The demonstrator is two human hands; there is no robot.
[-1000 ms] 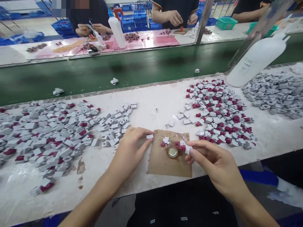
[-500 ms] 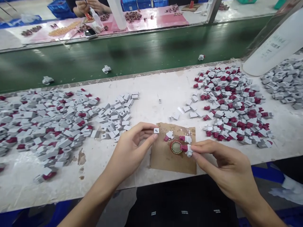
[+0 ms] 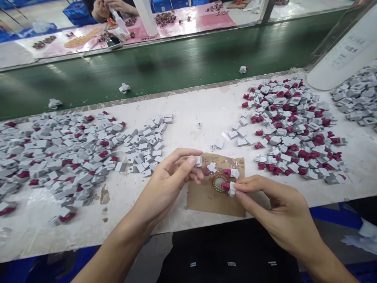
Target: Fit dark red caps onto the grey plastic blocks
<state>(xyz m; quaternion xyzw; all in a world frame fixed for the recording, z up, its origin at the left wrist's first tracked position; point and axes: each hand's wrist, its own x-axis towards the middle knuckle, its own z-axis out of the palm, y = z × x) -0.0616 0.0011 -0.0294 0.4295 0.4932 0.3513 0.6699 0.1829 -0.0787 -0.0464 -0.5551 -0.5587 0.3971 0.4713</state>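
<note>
Between the fingers of my left hand (image 3: 173, 177) is a small grey plastic block (image 3: 198, 161), above the top left corner of a brown cardboard piece (image 3: 203, 196). My right hand (image 3: 277, 208) pinches a grey and maroon plastic part (image 3: 231, 189), its maroon end over a round bottle cap (image 3: 218, 183) that holds a pale substance. On the cardboard, beyond the cap, lie another grey and maroon part (image 3: 234, 173) and a smaller grey and maroon part (image 3: 211, 168). Wet-looking spots mark the cardboard's far edge.
Piles of grey and maroon parts lie left (image 3: 67, 153) and right (image 3: 294, 129). Loose grey blocks (image 3: 147, 145) sit left of centre. A white bottle (image 3: 338, 59) leans at right. Beyond runs a green conveyor belt (image 3: 176, 63) bearing several parts; a co-worker's hands (image 3: 108, 8) are across it.
My left fingers have shifted and turned the grey block, with the lower fingers now spread beneath it. My right hand has moved the grey and maroon part slightly left over the cap.
</note>
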